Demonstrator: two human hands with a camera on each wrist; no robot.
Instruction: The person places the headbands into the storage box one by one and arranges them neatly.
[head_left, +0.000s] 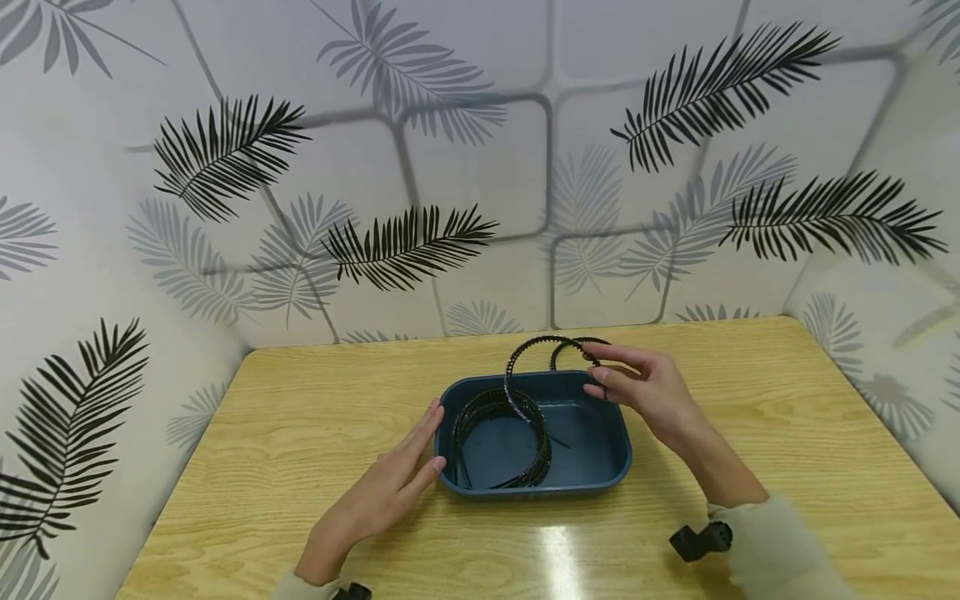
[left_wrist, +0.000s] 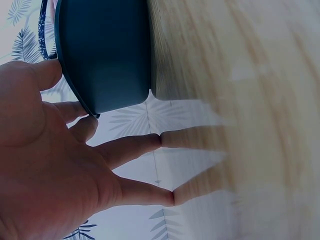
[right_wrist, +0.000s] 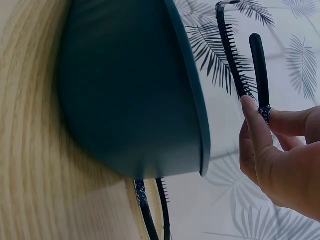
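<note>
My right hand [head_left: 660,392] pinches a black toothed headband [head_left: 512,367] over the back right of a dark blue plastic bin [head_left: 592,442]. Glitter shows along the band, and one bare end stands up beside my fingertips in the right wrist view. Inside the bin's left half lie several nested black headbands [head_left: 543,462]. My left hand [head_left: 378,492] rests against the bin's left end; thumb and some fingertips touch the rim, while two spread fingers [left_wrist: 145,192] reach down to the tabletop in the left wrist view.
Another black headband [right_wrist: 144,205] lies behind the bin on the wood-grain table [head_left: 315,433]. A wall [head_left: 480,183] with leaf patterns stands close behind the table's far edge. Dark wrist devices [head_left: 701,542] sit at the sleeves.
</note>
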